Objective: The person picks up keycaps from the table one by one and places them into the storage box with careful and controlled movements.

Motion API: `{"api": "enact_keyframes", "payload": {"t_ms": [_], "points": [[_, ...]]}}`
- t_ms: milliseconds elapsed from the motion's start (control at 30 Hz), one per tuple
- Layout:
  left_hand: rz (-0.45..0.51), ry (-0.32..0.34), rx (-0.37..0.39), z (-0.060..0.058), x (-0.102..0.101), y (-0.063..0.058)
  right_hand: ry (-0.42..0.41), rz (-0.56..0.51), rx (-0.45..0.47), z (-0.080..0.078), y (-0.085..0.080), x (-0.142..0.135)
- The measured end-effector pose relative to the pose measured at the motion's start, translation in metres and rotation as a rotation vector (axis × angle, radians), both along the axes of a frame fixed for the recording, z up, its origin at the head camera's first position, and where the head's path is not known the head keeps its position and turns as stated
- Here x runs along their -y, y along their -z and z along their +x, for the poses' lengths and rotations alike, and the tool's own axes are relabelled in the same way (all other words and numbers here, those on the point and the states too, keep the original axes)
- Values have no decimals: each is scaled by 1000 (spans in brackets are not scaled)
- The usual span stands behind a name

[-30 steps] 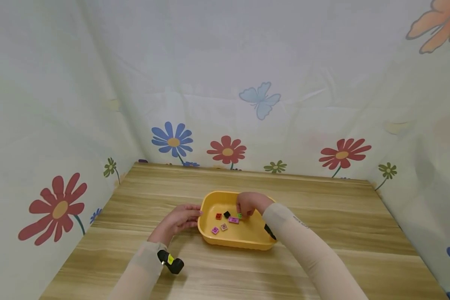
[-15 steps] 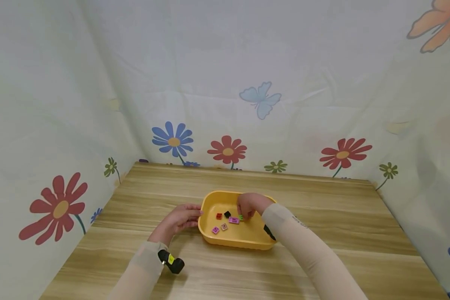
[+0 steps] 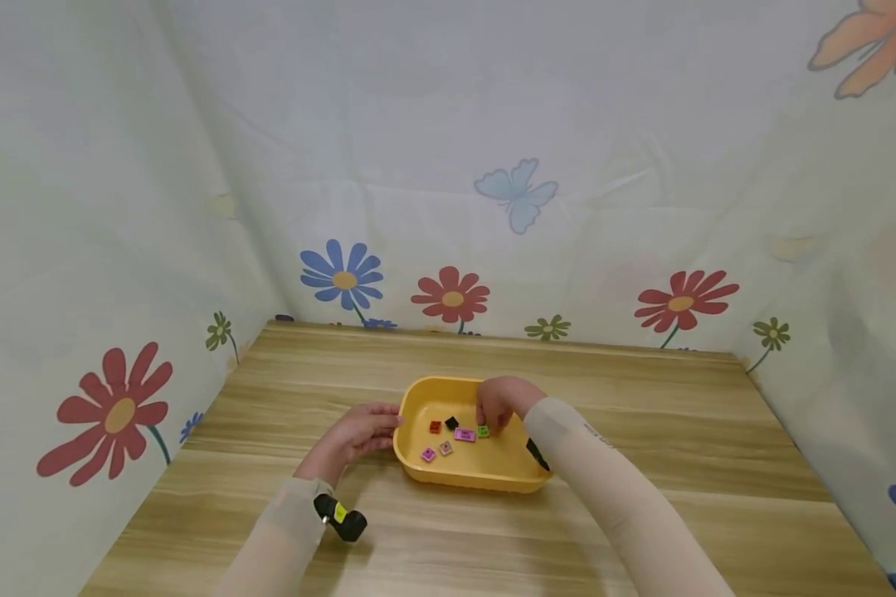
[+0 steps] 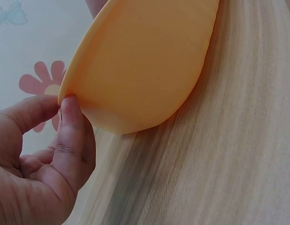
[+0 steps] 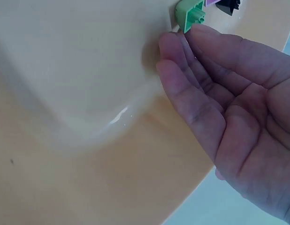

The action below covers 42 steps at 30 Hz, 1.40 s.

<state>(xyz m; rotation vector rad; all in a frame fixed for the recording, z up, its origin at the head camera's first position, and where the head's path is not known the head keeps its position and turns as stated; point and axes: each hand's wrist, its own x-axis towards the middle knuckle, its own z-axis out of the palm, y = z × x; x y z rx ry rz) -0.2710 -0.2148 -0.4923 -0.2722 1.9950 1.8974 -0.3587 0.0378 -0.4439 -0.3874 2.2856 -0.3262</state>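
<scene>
A yellow basin (image 3: 478, 481) sits on the wooden table. My left hand (image 3: 358, 433) pinches its left rim between thumb and fingers, plain in the left wrist view. Inside the basin, my right hand (image 3: 495, 400) reaches down from the back right with bent fingers. Its thumb and fingertips meet at the corner of a green keycap (image 5: 188, 13), whose hollow side and stem show in the right wrist view. Just left of that lies a wide pink keycap (image 3: 465, 434). A black keycap (image 3: 451, 423) and a red one are further left; two small pinkish ones lie nearer the front.
The wooden table (image 3: 612, 531) surrounds the basin. A white cloth (image 3: 418, 124) printed with flowers and butterflies hangs behind and on both sides. A black wrist camera (image 3: 341, 518) is strapped to my left wrist, and another partly shows beneath my right sleeve.
The green keycap has shifted slightly right and toward the front, and more of it shows. My right hand has edged right with it. The left hand keeps its place at the rim.
</scene>
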Motion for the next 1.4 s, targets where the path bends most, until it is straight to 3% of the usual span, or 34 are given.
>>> {"api": "enact_keyframes", "payload": {"t_ms": [267, 533, 800, 1067, 1400], "points": [[-13, -5, 18, 0, -1, 1, 7, 16, -80, 3, -7, -5], [-9, 7, 17, 1, -1, -1, -23, -7, -148, 9, -28, -13], [-8, 16, 3, 3, 2, -3, -155, -18, -205, 24, -58, -22], [-11, 9, 7, 1, 2, -2, -180, -98, -281, 36, -75, -45], [-10, 5, 3, -1, 1, -1, -182, -269, -439, 57, -76, -86]]}}
